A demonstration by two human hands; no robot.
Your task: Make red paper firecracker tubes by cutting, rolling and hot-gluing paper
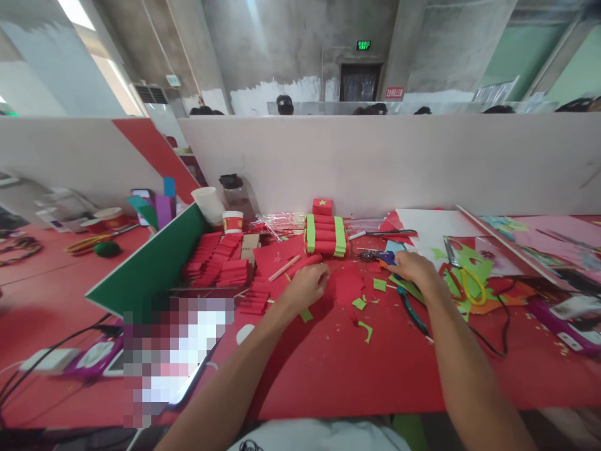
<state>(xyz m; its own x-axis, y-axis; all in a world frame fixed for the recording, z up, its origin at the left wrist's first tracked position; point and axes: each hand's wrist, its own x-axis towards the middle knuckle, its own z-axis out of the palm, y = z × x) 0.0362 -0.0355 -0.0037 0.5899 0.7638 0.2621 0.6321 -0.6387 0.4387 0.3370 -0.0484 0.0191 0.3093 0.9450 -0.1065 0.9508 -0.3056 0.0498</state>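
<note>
Left hand (305,287) curls on a red paper roll (307,262); right hand (416,269) clasps the blue tool (387,257), bundle (325,235) at twelve o'clock. Assembly stage, seemingly; steady aim needed.

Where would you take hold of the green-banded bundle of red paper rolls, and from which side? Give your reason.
Probably the middle of the bundle, between its two green bands, coming from above and the near side, fingers across front and back. Its rolls lie sideways, so those long faces give a broad hold, and the star box and partition crowd the far side.
</note>
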